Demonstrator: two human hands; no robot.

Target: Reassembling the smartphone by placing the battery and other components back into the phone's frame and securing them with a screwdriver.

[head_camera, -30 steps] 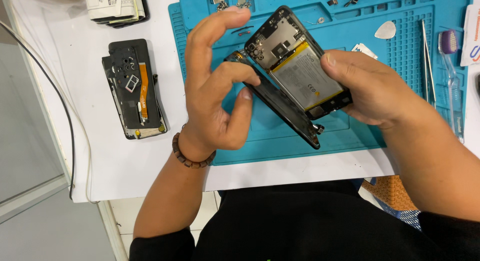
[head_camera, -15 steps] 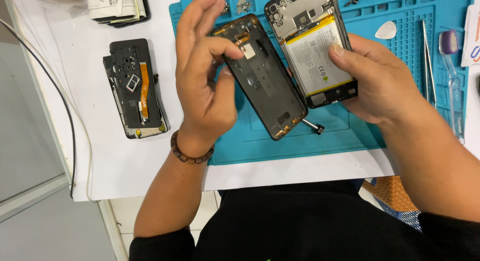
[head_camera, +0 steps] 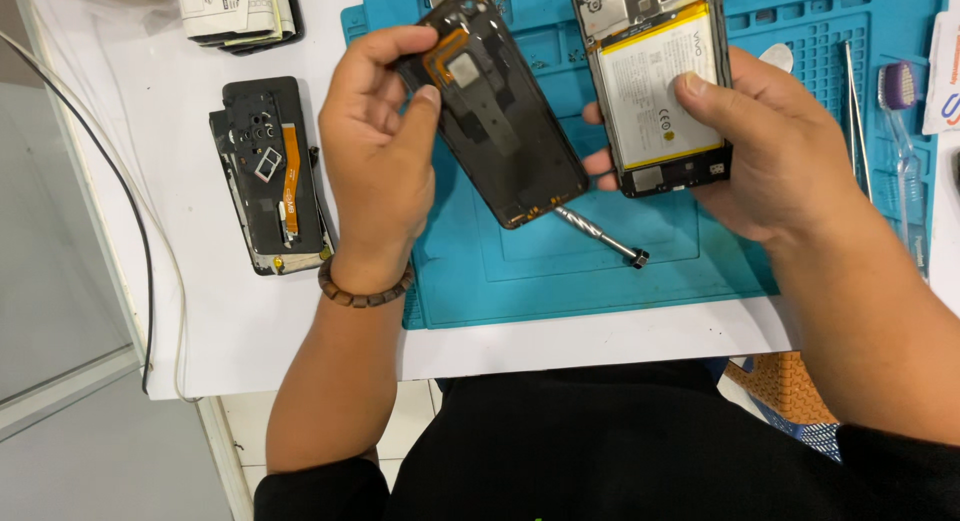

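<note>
head view, looking down over the teal work mat (head_camera: 560, 281), which i'll use as the marker for everything; the left hand (head_camera: 375, 151) is closed around a black back cover (head_camera: 500, 131), thumb and fingers pinching its upper left edge, and holds it tilted above the mat's left half, inner side up, an orange flex strip showing near its top; the right hand (head_camera: 770, 151) grips the opened phone body (head_camera: 660, 91) above the mat's upper middle, thumb pressed on the pale battery, fingers curled under the lower edge; the two halves are clearly apart, not touching, so by my reading the cover is already off and the separating step is done; what is left, judging from how things lie, is the work inside: the battery sits in its frame and the boards above it look to be in place; a screwdriver bit (head_camera: 600, 236) lies on the mat just below the cover's lower corner; tweezers (head_camera: 853, 111) and a small brush (head_camera: 905, 151) rest along the mat's right edge; left of the mat, on the white table (head_camera: 200, 331), lies another stripped phone frame (head_camera: 270, 176) with its own orange strip, untouched.
</note>
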